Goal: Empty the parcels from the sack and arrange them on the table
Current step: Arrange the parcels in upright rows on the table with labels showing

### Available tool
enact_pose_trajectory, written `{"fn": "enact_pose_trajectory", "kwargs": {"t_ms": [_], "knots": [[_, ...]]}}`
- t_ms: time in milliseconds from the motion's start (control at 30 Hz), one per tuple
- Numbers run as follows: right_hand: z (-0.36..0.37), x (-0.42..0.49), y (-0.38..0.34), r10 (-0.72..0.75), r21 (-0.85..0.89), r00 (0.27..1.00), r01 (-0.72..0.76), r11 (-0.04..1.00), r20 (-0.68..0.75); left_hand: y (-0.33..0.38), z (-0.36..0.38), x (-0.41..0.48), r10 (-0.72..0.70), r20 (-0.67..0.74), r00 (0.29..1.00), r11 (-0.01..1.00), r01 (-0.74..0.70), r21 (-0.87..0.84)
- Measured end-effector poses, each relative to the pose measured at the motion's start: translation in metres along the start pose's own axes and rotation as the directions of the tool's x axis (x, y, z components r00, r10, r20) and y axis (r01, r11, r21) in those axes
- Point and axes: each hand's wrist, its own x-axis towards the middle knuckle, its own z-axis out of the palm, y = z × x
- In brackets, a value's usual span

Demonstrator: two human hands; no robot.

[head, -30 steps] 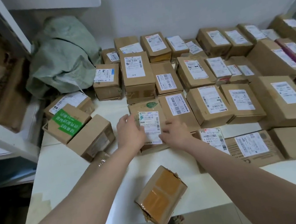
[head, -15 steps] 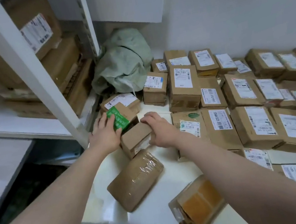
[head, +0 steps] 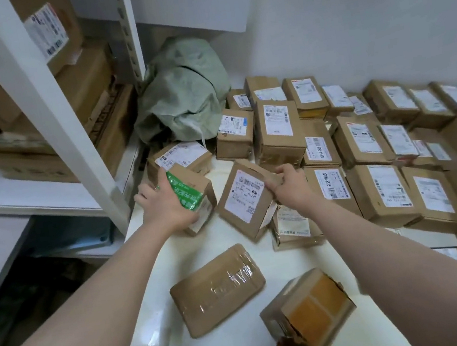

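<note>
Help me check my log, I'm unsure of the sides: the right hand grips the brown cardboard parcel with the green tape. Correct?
Not quite. The left hand grips the brown cardboard parcel with the green tape; the right hand holds a tilted brown cardboard parcel with a white label. The head view shows this.

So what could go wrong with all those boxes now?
1. The box with orange tape pokes out over the front edge of the table, close beside the right forearm. A bump could knock it to the floor.
2. The right hand holds the white-labelled box tilted by its top corner, so it might slip.
3. The left hand grips the green-taped box, so no hand is free to catch anything.
</note>
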Motion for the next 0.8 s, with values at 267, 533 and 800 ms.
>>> {"fn": "enact_pose_trajectory", "kwargs": {"t_ms": [267, 533, 800], "knots": [[0.02, 0.034, -0.021, -0.022, -0.01, 0.998, 0.021, 1.0, -0.067, -0.024, -0.004, -0.011, -0.141, 0.032, 0.989, 0.943, 0.144, -0.298], [0.058, 0.039, -0.023, -0.2, -0.454, 0.926, 0.335, 0.825, 0.32, -0.019, 0.005, -0.026, -0.258, 0.132, 0.957, 0.873, 0.289, -0.393], [0.076, 0.039, -0.028, -0.162, -0.56, 0.911, 0.365, 0.744, 0.379, -0.044, 0.033, -0.037, -0.377, 0.568, 0.732, 0.556, 0.669, -0.494]]}}
